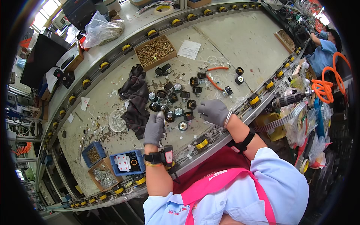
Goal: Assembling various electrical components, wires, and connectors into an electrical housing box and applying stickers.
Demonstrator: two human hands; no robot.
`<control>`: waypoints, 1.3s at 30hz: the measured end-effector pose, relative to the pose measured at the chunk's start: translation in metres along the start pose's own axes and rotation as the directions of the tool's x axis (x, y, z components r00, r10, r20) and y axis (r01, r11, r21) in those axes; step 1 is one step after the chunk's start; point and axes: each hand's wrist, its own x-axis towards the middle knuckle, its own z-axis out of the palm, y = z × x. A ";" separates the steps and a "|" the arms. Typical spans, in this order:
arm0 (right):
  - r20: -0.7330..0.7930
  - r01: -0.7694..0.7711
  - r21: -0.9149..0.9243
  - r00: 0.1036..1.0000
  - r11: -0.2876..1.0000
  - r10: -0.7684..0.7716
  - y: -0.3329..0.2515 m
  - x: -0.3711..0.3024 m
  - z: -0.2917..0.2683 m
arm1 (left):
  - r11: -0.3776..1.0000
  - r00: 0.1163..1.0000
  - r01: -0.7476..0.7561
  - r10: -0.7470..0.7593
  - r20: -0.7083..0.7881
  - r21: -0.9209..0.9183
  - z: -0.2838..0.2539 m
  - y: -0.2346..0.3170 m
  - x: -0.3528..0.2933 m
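Note:
My left hand (154, 129), in a grey glove, reaches into a group of round black-capped metal fittings. Its fingers are closed at a black-capped fitting (164, 108), which shows just beyond the fingertips. To the right of the group is my right hand (215, 112), gloved too, fingers curled together; whatever they may hold is hidden. Around both hands lie several more fittings, some with a silver hex face up, like the hex fitting (183, 126) nearest me. A crumpled dark cloth (134, 101) lies left of the group.
A cardboard box of brass parts (155, 51) stands beyond the fittings. Blue bins (126, 162) and a box of silver parts (104, 177) sit front left. Rails with yellow rollers (201, 143) edge the table. At right are a power driver (288, 99), an orange hose (324, 90) and a co-worker (322, 54).

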 end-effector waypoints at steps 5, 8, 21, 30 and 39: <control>-0.118 -0.006 -0.103 0.993 0.995 -0.007 -0.029 0.009 0.006 | 0.835 0.996 0.009 0.043 -0.081 0.551 0.007 -0.020 0.009; -0.113 0.064 -0.105 0.991 0.992 -0.076 -0.038 0.017 0.025 | 0.724 0.983 0.069 0.069 -0.171 0.686 0.008 0.002 -0.001; 0.032 -0.028 0.997 0.998 0.075 -0.055 -0.031 0.016 0.009 | 0.794 0.876 -0.164 0.390 0.283 -0.586 0.041 0.019 -0.026; -0.499 0.286 0.392 0.865 0.874 -0.060 -0.045 0.015 0.026 | 0.640 0.952 -0.062 0.268 0.147 -0.766 0.058 0.026 -0.034; -0.559 0.257 0.351 0.829 0.900 -0.019 -0.057 0.016 0.032 | 0.749 0.973 -0.137 0.223 0.052 -0.648 0.066 0.016 -0.028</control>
